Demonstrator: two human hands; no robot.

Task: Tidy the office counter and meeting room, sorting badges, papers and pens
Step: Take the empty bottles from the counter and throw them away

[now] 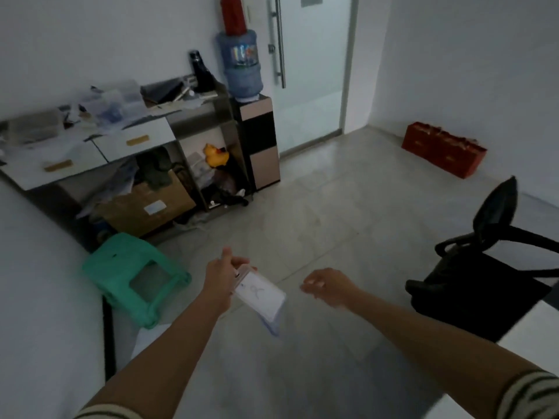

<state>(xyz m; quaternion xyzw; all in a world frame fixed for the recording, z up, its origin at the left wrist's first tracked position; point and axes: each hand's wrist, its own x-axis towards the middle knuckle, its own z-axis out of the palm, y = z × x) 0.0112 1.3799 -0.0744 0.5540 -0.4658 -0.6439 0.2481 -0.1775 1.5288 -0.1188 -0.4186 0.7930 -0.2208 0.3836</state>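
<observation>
Our left hand (222,279) pinches a small stack of badges (260,295) by its top edge, above the floor (332,213) between the green stool (133,276) and the black office chair (484,267). Our right hand (329,285) hangs near it, fingers loosely curled, holding nothing. The cluttered tabletop (75,140) stands well apart, far left.

A green plastic stool (133,276) sat on the floor (332,213), cardboard box (151,207) behind it, yellow duck (215,154) on a shelf, water jug (242,68) stood beside the glass door (314,71), black chair (484,267) at right.
</observation>
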